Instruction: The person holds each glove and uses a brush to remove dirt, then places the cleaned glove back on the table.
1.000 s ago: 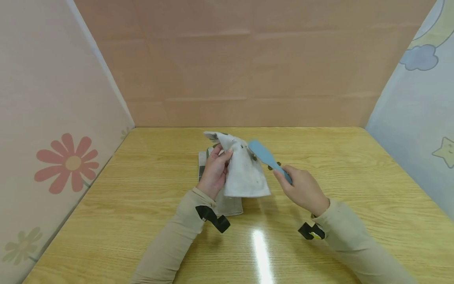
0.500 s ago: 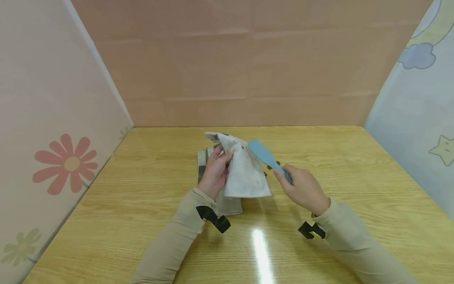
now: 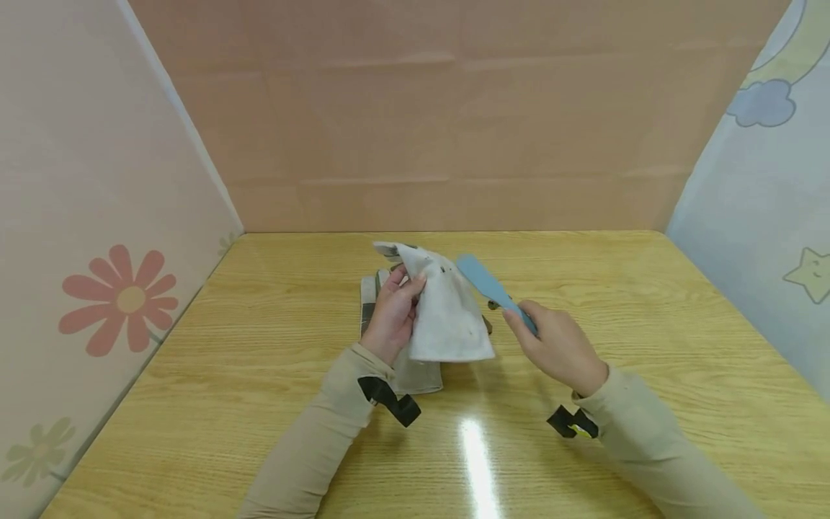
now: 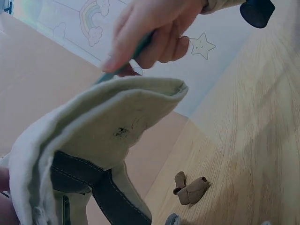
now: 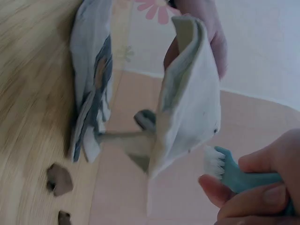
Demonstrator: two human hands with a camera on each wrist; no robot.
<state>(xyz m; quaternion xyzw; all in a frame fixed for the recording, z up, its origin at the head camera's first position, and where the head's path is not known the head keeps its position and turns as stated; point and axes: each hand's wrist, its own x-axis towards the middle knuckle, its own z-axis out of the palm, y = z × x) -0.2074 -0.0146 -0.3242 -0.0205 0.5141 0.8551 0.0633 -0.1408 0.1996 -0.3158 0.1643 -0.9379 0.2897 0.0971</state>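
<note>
While the left hand [image 3: 392, 313] lifts one end of a white canvas-like cloth [image 3: 450, 328], the right hand [image 3: 560, 349] holds a blue scrub brush [image 3: 478, 274] just beside the raised face. Left grip: clamped on the cloth, thumb on the near side, fingers behind; probably so the fabric stays taut enough not to give under a stroke. Right grip: fingers wrapped round the handle [image 5: 253, 182], which leaves the head clear. White bristles [image 5: 214, 162] face the cloth; right wrist view shows a gap, no contact.

Cloth position: above the bench [image 3: 259, 317], a little nearer its left edge than its right, free corner hanging toward the near edge. Holding it aloft likely turns the soiled face to the brush and lets loosened dirt drop away. Dark smudge [image 4: 122, 132] shows on the face in left wrist view, beside stitched dark trim [image 4: 77, 171].

Below, a folded fabric section [image 3: 418, 378] lies on the bench, partly hidden by the lifted end. Cannot tell whether both are one article; a pale strip seems to run between them.

Brown lumps [image 4: 193, 191] lie on the bench toward its right edge from the folded section, well short of that edge. Dried soil, perhaps; placement under the brush side would fit pieces fallen from the cloth, though that is inference.
</note>
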